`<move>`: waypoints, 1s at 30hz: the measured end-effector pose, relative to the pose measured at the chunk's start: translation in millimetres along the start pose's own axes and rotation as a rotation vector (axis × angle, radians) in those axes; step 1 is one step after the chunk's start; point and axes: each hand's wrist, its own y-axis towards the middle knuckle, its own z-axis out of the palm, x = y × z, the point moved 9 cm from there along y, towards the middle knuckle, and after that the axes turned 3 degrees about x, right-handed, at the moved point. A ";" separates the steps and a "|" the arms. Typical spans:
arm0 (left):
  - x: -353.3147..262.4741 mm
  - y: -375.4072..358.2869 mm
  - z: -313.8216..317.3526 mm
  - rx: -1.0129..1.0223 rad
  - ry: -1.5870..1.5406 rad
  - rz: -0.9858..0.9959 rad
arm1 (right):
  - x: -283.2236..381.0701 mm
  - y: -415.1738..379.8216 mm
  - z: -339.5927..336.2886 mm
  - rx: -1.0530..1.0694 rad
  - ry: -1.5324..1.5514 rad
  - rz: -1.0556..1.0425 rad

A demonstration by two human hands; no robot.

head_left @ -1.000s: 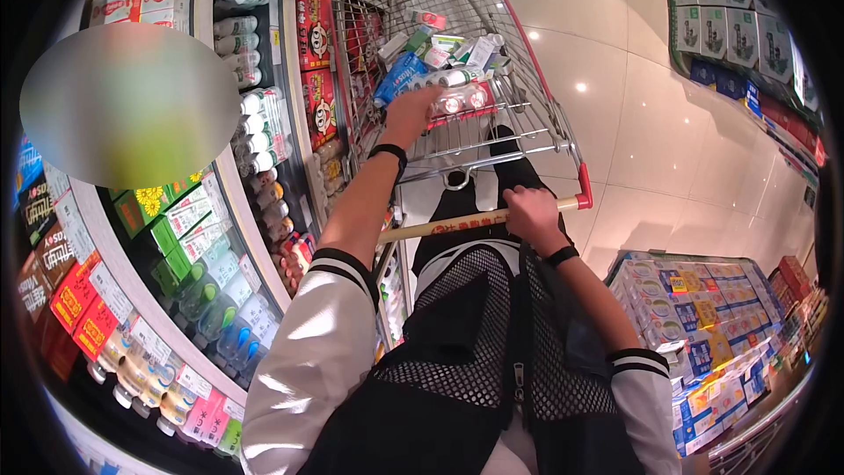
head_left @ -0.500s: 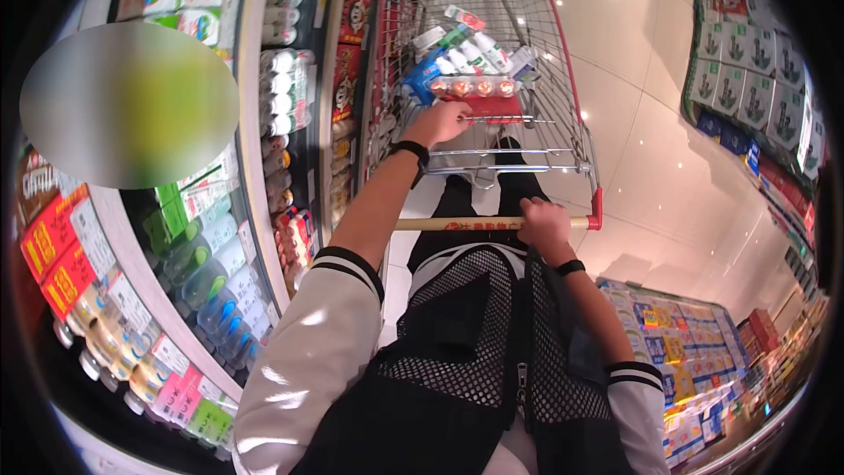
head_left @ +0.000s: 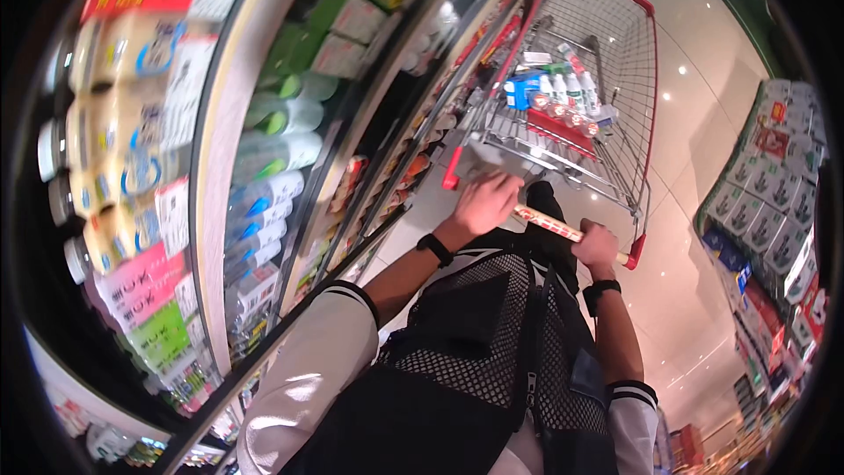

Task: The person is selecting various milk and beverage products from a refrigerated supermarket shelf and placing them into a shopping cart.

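Note:
My left hand [head_left: 488, 200] lies over the left part of the shopping cart handle [head_left: 552, 223], its fingers curled around the bar. Towards the other end, my right hand [head_left: 598, 246] is wrapped round the same handle. Beyond it stretches the wire shopping cart [head_left: 655, 79] with red edges. Inside it are several white bottles [head_left: 575, 90], a blue package [head_left: 520, 91] and a row of round-ended items [head_left: 576, 119] above a red panel [head_left: 556, 134]. The undersides of both hands are hidden.
Close on the left, shelves hold large beige bottles [head_left: 132, 145] and clear bottles with blue caps [head_left: 264, 220]. A shelf edge [head_left: 303, 325] runs beside my left arm. On the right are stacked cartons [head_left: 774, 176], with pale floor tiles [head_left: 681, 211] between.
My left hand has come back from inside the cart to the handle. The cart now appears angled and farther right, and the left shelves look closer. My right hand has stayed on the handle.

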 end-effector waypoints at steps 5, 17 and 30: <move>10.4 -33.0 15.4 -0.046 0.202 0.185 | 0.4 7.9 -6.6 -0.077 0.000 0.025; 25.5 -36.4 24.1 -0.013 0.313 0.267 | 5.3 9.1 -7.4 -0.100 -0.071 0.072; 10.3 -56.4 17.7 -0.072 0.285 0.135 | 16.5 -1.6 -10.3 -0.181 0.013 0.027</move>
